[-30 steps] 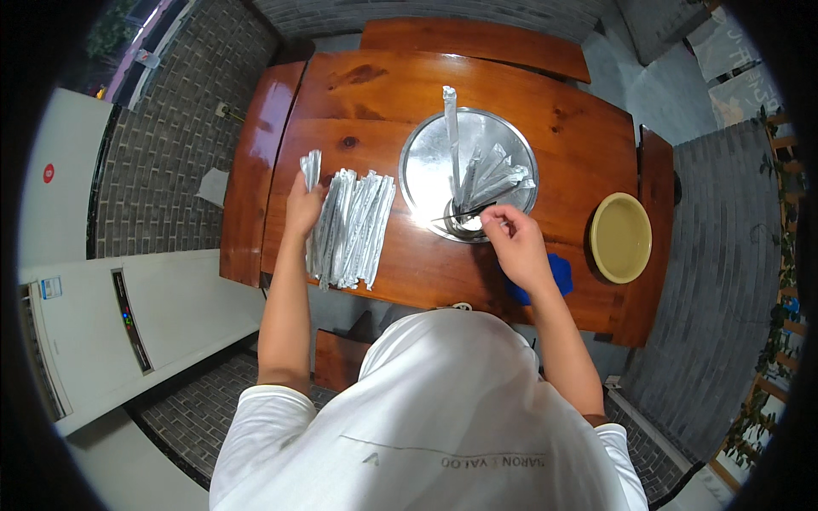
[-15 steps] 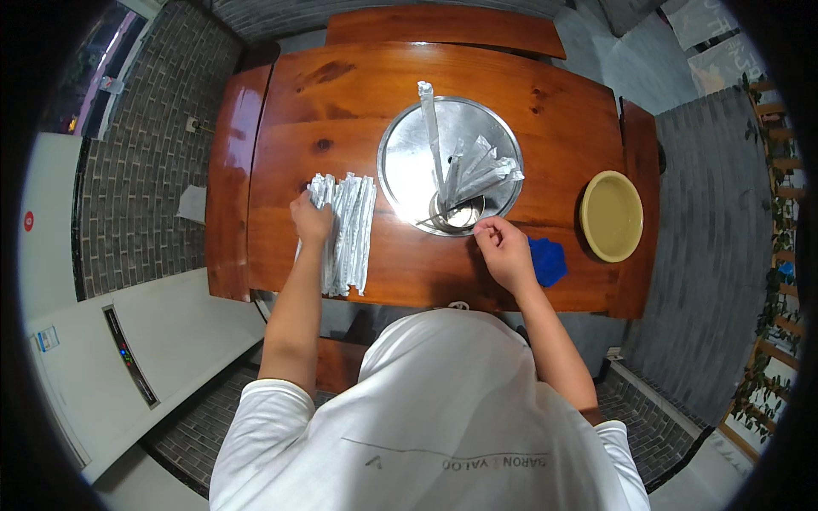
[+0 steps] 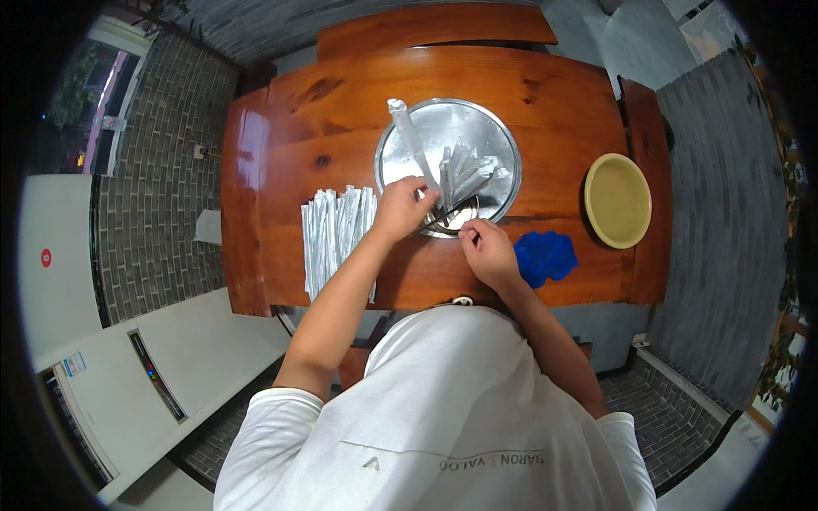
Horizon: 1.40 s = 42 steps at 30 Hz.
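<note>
The left hand [image 3: 401, 207] is by the near left edge of a round silver tray [image 3: 432, 123], with its bent fingers at the low part of a long silver packet [image 3: 411, 143]; I cannot tell if they pinch it. The long packet leans to the far left; shorter silver packets [image 3: 474, 177] fan out to its right, above a shiny cup [image 3: 463, 215] on the near part of the tray; a thin dark stick [image 3: 436, 219] slants across the cup.

The right hand [image 3: 487, 249] is at the near right side of the cup, fingers curled in; I cannot tell if they pinch anything.

On the left of the wooden bench [image 3: 554, 128] lies a row of silver packets [image 3: 331, 234]; the left arm crosses its near right part and hides some of it. A crumpled blue cloth [image 3: 545, 257] lies just right of the right hand; farther right is a yellow bowl [image 3: 618, 201], well apart from both hands; a long wooden seat [image 3: 434, 27] stands past the far edge.
</note>
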Available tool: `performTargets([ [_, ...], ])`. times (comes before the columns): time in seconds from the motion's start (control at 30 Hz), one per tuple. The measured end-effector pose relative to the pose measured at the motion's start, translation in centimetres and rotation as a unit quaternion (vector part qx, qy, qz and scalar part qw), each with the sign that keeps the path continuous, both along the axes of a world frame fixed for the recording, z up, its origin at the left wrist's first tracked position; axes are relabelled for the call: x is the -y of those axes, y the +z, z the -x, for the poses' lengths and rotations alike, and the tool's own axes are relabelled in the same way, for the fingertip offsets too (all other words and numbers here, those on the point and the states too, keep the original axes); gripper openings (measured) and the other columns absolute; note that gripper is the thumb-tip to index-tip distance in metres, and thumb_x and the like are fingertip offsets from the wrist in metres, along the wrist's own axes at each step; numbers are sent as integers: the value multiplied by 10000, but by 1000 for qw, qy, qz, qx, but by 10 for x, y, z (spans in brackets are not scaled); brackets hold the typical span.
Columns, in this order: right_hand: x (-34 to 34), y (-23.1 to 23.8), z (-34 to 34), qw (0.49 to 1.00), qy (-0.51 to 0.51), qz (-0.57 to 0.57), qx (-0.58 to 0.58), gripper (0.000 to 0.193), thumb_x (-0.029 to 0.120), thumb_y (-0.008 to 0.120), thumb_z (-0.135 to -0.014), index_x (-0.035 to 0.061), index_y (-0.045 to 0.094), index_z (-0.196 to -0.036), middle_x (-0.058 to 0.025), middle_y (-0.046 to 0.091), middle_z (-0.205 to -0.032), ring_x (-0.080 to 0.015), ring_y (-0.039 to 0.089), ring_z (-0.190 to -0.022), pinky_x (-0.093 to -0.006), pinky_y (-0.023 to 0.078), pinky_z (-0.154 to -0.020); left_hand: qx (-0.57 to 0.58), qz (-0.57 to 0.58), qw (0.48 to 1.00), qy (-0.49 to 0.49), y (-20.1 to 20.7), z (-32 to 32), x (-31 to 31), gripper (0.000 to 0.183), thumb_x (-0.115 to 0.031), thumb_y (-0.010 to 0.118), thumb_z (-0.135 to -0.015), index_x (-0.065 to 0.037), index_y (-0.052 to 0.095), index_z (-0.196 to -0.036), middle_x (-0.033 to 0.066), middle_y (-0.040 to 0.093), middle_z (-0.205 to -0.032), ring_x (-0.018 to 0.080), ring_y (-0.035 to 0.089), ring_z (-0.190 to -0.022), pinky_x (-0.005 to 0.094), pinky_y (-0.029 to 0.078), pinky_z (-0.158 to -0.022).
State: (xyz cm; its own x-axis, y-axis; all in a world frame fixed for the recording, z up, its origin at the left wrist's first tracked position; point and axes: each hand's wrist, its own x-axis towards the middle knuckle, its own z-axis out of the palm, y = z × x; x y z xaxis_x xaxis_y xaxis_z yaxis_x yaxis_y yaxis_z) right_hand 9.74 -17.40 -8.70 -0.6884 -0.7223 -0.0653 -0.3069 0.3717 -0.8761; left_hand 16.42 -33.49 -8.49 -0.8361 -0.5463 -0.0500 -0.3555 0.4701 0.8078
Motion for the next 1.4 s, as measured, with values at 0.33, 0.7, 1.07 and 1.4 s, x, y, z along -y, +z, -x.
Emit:
performTargets([
  [0.33, -8, 12, 14, 999, 6, -13, 40, 146, 122, 569, -749, 26, 545, -856, -109, 538, -744, -251, 527, -635, -324, 427, -577, -112, -51, 980, 157, 62, -21, -3, 137, -123, 539, -819, 8, 574, -835, 60, 560, -690, 124, 511, -601, 241, 406, -551],
  [0.7, -2, 60, 8, 953, 79, 131, 260, 184, 117, 537, -828, -9, 524, -961, -18, 558, -652, -51, 457, -556, -202, 374, -498, -280, -368, 861, 212, 99, -35, -11, 107, -128, 503, -845, -26, 520, -869, -7, 472, -649, 65, 422, -565, 191, 358, -517],
  [1.07, -7, 81, -3, 962, -13, 206, 180, 253, 202, 365, -892, 10, 487, -1003, -31, 466, -794, -92, 415, -726, -215, 353, -671, -269, -543, 763, 227, 87, -40, -36, 108, -136, 484, -858, -34, 500, -894, -1, 491, -630, 63, 452, -533, 186, 377, -481],
  [1.4, 15, 102, -8, 959, 45, 273, 61, 465, 388, 255, -889, -19, 469, -961, -80, 470, -937, -157, 420, -844, -279, 331, -780, -218, -753, 602, 148, 100, -25, -91, 135, -139, 469, -858, -35, 511, -932, 19, 533, -779, 79, 489, -656, 220, 402, -598],
])
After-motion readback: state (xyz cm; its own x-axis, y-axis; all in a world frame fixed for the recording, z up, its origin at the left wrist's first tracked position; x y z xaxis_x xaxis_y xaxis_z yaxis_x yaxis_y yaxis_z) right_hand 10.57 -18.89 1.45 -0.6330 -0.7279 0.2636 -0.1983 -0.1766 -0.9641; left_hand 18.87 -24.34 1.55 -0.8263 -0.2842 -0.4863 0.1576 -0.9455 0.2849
